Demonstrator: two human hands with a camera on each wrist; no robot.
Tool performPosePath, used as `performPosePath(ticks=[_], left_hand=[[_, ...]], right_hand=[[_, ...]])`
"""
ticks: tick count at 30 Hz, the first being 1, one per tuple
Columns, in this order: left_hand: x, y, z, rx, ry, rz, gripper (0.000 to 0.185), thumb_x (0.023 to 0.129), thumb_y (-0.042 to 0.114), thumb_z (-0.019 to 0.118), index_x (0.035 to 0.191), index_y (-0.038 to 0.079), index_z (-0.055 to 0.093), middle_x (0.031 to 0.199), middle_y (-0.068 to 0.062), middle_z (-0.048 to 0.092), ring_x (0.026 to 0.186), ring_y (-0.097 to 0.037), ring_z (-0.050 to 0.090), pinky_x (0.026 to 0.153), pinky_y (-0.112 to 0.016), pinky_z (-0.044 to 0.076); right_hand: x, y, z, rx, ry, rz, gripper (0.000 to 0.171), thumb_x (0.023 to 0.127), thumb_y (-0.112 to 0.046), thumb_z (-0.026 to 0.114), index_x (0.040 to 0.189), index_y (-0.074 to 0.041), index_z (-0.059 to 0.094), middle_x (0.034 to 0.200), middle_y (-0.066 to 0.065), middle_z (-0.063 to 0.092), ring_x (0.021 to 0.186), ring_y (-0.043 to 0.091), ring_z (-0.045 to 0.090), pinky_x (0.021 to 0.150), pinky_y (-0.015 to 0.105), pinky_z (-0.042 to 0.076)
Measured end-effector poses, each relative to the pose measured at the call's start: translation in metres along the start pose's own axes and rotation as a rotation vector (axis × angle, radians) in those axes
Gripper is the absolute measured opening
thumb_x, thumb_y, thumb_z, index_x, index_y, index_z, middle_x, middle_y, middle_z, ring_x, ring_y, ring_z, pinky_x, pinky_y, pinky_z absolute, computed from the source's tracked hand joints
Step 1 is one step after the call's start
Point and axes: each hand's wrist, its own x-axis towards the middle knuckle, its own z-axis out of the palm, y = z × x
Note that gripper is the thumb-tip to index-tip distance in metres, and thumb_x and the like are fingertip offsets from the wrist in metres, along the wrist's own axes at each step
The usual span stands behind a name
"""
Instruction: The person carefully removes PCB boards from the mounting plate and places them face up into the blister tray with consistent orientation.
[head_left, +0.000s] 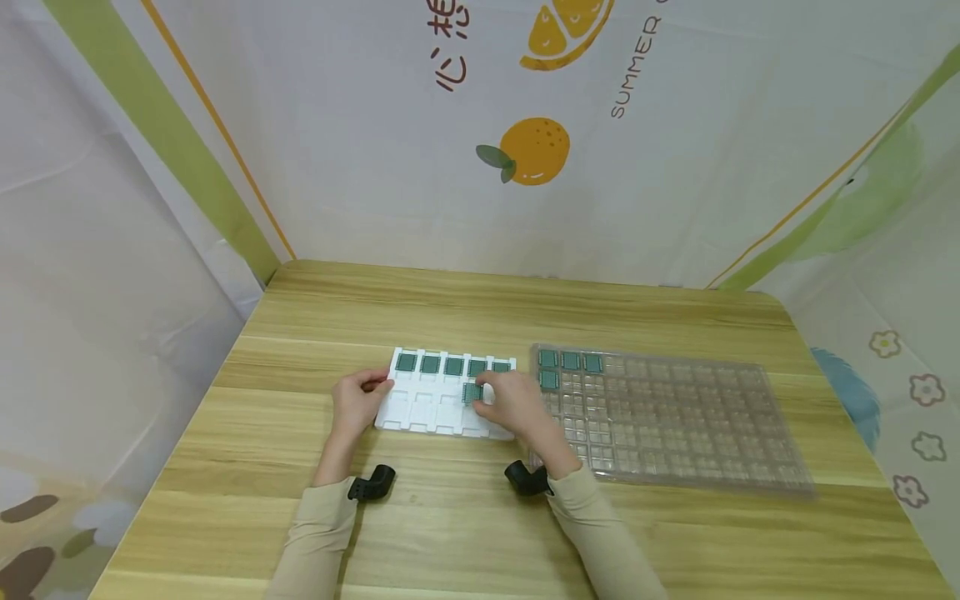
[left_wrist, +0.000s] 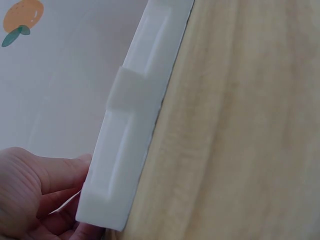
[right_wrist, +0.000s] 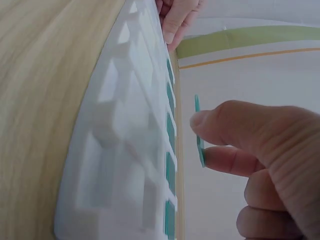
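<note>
In the head view a white plastic tray [head_left: 431, 410] with moulded pockets lies on the table. Several small green circuit boards [head_left: 453, 366] sit along its back row, while its front row shows bare pockets. My left hand [head_left: 358, 402] grips the tray's left end, thumb against the edge, as the left wrist view also shows. Between thumb and fingers my right hand [head_left: 517, 404] pinches another green circuit board [head_left: 471, 393] by its edges. The right wrist view shows this board [right_wrist: 201, 152] held apart from the white tray [right_wrist: 95, 175].
Right of the white tray lies a large clear plastic tray [head_left: 675, 417] with many small compartments. Green boards [head_left: 571, 361] fill a few compartments in its back left corner. The wooden table [head_left: 450, 542] meets a printed curtain [head_left: 375, 167] at its back edge.
</note>
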Motion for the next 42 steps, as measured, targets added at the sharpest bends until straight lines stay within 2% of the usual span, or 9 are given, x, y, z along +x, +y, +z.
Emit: performPosePath(ticks=[6,19,25,31,39,42], left_hand=[[0.000,-0.001,0.000,-0.003,0.002,0.004,0.017,0.082,-0.003,0.066,0.097,-0.009,0.069,0.090,-0.024,0.067,0.071,-0.014,0.058,0.057,-0.015,0.042],[0.001,-0.003,0.000,-0.008,0.003,0.011,0.017,0.082,-0.002,0.067,0.096,-0.009,0.070,0.089,-0.024,0.067,0.070,-0.014,0.058,0.057,-0.015,0.042],[0.001,-0.002,0.001,-0.015,0.008,0.010,0.017,0.081,-0.002,0.067,0.096,-0.009,0.070,0.089,-0.023,0.067,0.070,-0.013,0.057,0.057,-0.015,0.041],[0.000,-0.002,0.000,-0.013,0.006,0.014,0.017,0.081,-0.003,0.066,0.097,-0.010,0.069,0.089,-0.024,0.067,0.070,-0.014,0.058,0.057,-0.015,0.041],[0.000,-0.001,0.001,-0.012,0.010,0.011,0.017,0.081,-0.003,0.067,0.096,-0.009,0.070,0.088,-0.024,0.067,0.068,-0.010,0.056,0.057,-0.014,0.041],[0.000,-0.001,0.001,-0.009,0.011,0.015,0.017,0.081,-0.002,0.067,0.096,-0.009,0.070,0.087,-0.024,0.067,0.067,-0.010,0.055,0.057,-0.014,0.041]], right_hand=[[-0.005,0.008,-0.003,-0.009,-0.003,0.035,0.024,0.077,-0.024,0.074,0.096,-0.010,0.071,0.047,-0.010,0.035,0.045,0.005,0.023,0.041,0.019,0.016],[-0.014,0.024,-0.014,-0.014,-0.011,0.107,0.027,0.077,-0.023,0.073,0.099,-0.007,0.071,0.045,-0.011,0.025,0.043,0.005,0.020,0.041,0.019,0.016],[-0.020,0.033,-0.019,-0.002,0.014,0.120,0.027,0.076,-0.022,0.076,0.097,-0.006,0.071,0.046,-0.010,0.024,0.044,0.006,0.020,0.042,0.020,0.016],[-0.025,0.041,-0.022,-0.002,0.049,0.123,0.026,0.074,-0.021,0.078,0.094,-0.006,0.070,0.048,-0.009,0.032,0.044,0.006,0.024,0.041,0.019,0.018],[-0.030,0.052,-0.025,-0.016,0.035,0.121,0.029,0.073,-0.022,0.079,0.096,-0.005,0.070,0.051,-0.006,0.048,0.043,0.006,0.030,0.041,0.020,0.024],[-0.032,0.056,-0.025,-0.005,0.031,0.125,0.031,0.073,-0.021,0.079,0.098,-0.005,0.070,0.050,-0.006,0.048,0.043,0.006,0.029,0.041,0.020,0.024]])
